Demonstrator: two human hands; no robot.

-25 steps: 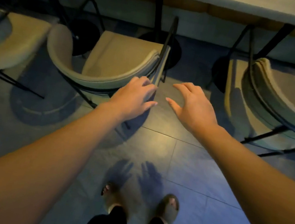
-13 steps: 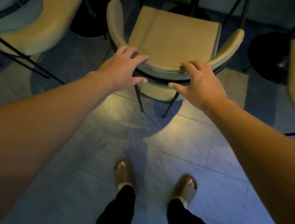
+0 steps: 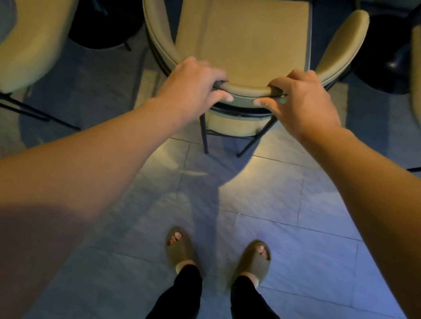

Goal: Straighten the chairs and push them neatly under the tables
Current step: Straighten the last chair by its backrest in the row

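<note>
Just the one head cam here, pointed forward and steeply down.

It sits on the person's head, so you're looking along both bare forearms from the bottom corners to the left hand (image 3: 193, 81) and right hand (image 3: 304, 98) near mid-frame, close enough that the arms fill a lot of the shot. The middle chair (image 3: 247, 40) is seen almost from above, its seat running toward the top edge. Straight below the lens are the tiled floor (image 3: 294, 201) and the wearer's own sandals (image 3: 180, 249). Wide-angle, so neighbouring chairs bend in at both sides. No second view to overlap with.
</note>
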